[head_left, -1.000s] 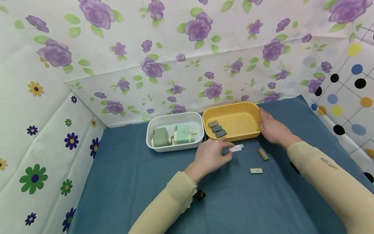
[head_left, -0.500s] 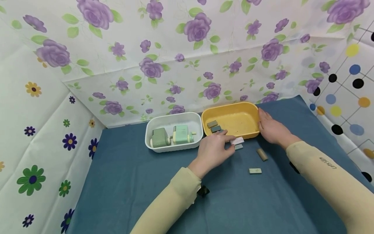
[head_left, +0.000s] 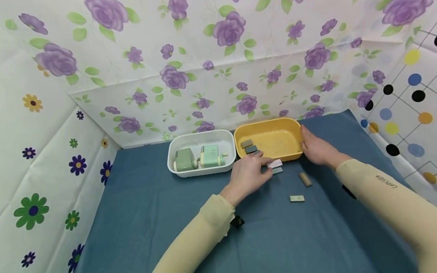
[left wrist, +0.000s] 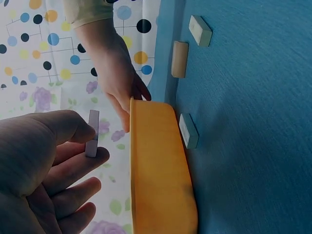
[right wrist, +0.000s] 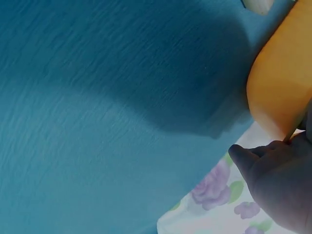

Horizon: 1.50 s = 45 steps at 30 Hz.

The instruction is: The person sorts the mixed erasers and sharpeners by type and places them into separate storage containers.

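Note:
My left hand (head_left: 248,175) pinches a small pale pink eraser (head_left: 274,163) between thumb and index finger, its other fingers loosely bent. The eraser hangs just in front of the yellow tray (head_left: 290,156), at about rim height. My right hand (head_left: 318,147) holds the tray by its right end, with a finger over the rim in the left wrist view. Inside the tray's left part lie a brown eraser (head_left: 247,143) and dark erasers (head_left: 251,149), one partly hidden by the left hand. A pale blue-grey eraser (left wrist: 188,130) lies on the cloth by the tray's front wall.
A brown, rounded block (head_left: 305,179) and a pale green eraser (head_left: 297,198) lie on the blue cloth (head_left: 153,227). Left of the yellow tray, a white tray (head_left: 201,173) holds two green crank pencil sharpeners (head_left: 209,156). A flowered sheet (head_left: 191,106) rises behind.
My left hand has lifted the pale pink eraser off the cloth, up towards the yellow tray, uncovering the blue-grey eraser below. My right hand stays at the tray's end.

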Each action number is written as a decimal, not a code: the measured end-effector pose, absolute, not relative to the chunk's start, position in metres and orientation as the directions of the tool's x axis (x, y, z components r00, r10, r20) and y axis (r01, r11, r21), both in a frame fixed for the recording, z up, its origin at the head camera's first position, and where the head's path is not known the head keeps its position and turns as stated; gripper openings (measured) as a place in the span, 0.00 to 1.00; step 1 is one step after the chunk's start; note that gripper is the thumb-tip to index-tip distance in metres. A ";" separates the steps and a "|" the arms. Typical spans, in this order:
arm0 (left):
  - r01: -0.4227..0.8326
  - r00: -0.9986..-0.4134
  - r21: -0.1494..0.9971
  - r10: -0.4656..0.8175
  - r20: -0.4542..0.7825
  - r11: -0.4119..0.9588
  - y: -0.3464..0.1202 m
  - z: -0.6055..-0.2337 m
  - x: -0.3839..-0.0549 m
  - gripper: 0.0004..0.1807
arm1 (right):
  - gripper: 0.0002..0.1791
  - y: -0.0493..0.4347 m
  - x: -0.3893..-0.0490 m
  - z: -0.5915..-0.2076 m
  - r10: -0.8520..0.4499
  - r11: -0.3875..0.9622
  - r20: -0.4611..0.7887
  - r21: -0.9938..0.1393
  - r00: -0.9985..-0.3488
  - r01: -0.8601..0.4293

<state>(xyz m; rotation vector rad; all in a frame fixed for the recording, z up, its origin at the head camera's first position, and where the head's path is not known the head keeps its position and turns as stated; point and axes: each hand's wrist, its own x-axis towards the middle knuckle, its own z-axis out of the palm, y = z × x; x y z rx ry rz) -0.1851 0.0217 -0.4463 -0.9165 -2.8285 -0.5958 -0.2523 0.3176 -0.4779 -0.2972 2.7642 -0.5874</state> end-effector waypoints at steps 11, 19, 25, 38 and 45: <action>0.596 -0.803 0.313 0.549 0.232 0.739 0.028 -0.444 -0.189 0.15 | 0.40 0.322 -0.250 -0.462 -0.257 0.898 -0.295 -0.424 -0.920 -0.115; 0.538 -0.843 0.324 0.503 0.192 0.778 0.034 -0.446 -0.215 0.15 | 0.40 0.325 -0.247 -0.467 -0.265 0.888 -0.265 -0.443 -0.927 -0.127; 0.481 -0.875 0.359 0.463 0.141 0.800 0.029 -0.455 -0.231 0.15 | 0.39 0.323 -0.248 -0.483 -0.258 0.900 -0.210 -0.406 -0.943 -0.156; 0.427 -0.902 0.317 0.425 0.077 0.847 0.038 -0.463 -0.259 0.14 | 0.39 0.312 -0.247 -0.483 -0.195 0.927 -0.215 -0.360 -0.957 -0.108; 0.433 -0.897 0.269 0.441 0.031 0.860 0.055 -0.468 -0.262 0.14 | 0.39 0.311 -0.248 -0.483 -0.189 0.930 -0.209 -0.353 -0.960 -0.106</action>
